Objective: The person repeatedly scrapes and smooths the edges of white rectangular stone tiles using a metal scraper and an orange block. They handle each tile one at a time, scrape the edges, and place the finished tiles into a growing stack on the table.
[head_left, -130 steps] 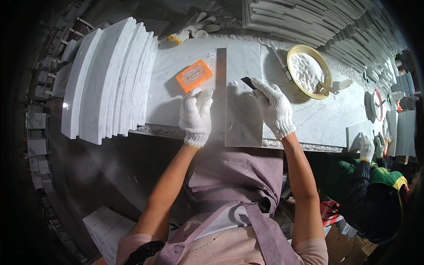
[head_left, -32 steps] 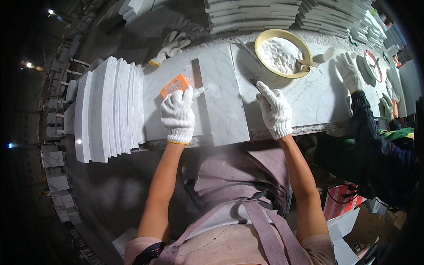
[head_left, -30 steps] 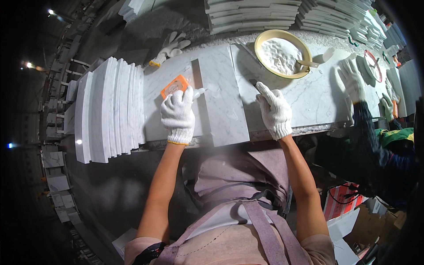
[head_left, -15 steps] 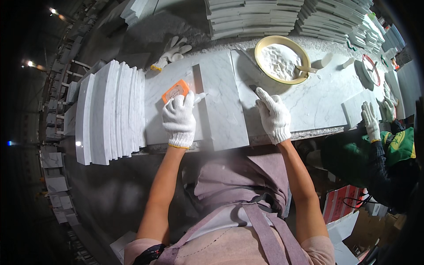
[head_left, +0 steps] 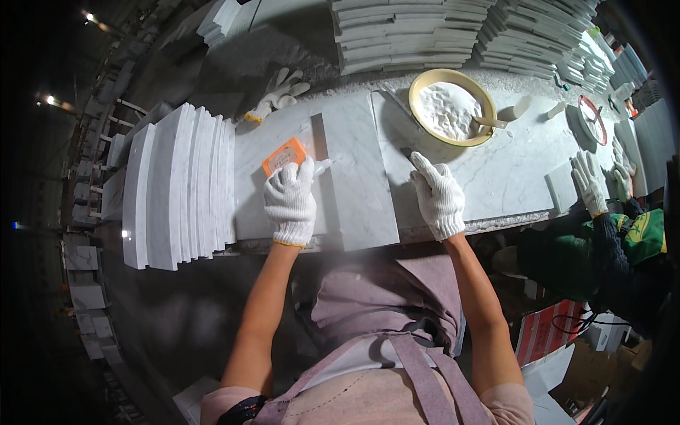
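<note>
My left hand (head_left: 290,202), in a white knit glove, is closed round an orange squeeze bottle (head_left: 285,157) with a label. A pale nozzle (head_left: 322,167) sticks out beside its fingers, above the board. Between my hands lies a white marble tile (head_left: 361,180) with grey veins, its lower edge near the bench front. My right hand (head_left: 439,197), also gloved, is closed on a small dark-tipped tool (head_left: 406,151) just right of the tile; the grip hides most of it. Beyond that hand stands a yellow-rimmed bowl (head_left: 413,106) of white powder, with a spoon (head_left: 489,122) in it.
Upright marble tiles (head_left: 177,184) stand in a row at left. A spare glove (head_left: 278,94) lies behind the bottle. Tall tile stacks (head_left: 404,35) line the back. At right, a co-worker's gloved hand (head_left: 588,180) is by a tile (head_left: 562,185), near a red-rimmed dish (head_left: 593,120).
The whole view has shifted slightly, with the bench lower in the picture. Both my hands keep their holds and hardly move over the bench. The co-worker's hand has shifted slightly leftward.
</note>
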{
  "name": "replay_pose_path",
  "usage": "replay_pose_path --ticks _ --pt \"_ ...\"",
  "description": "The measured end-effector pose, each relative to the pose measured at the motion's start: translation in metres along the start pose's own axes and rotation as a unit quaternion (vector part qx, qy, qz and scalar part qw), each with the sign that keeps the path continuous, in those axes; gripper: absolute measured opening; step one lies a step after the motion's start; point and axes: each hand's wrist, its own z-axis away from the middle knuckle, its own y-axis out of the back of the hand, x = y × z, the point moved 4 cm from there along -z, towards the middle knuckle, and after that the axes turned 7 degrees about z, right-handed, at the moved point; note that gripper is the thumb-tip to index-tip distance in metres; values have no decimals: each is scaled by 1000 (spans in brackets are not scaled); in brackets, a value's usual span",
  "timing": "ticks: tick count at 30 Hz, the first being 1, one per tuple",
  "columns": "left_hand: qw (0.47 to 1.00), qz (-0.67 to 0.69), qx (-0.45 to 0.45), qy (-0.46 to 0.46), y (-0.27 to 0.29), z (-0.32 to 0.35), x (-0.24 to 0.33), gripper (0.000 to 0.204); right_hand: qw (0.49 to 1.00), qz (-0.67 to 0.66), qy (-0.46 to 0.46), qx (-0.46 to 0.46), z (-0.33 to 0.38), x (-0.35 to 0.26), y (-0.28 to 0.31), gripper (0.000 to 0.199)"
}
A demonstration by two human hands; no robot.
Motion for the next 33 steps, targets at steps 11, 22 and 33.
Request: replay_pose_path --ticks 11,22,33 --pt "998 39 -25 47 -4 10 -3 43 996 10 -47 -74 0 3 -3 40" --pt "934 236 -13 270 -5 30 -1 51 987 -155 45 10 0 -8 38 41" --pt "788 498 9 362 -23 42 -7 47 858 -334 -333 -205 114 40 124 64"
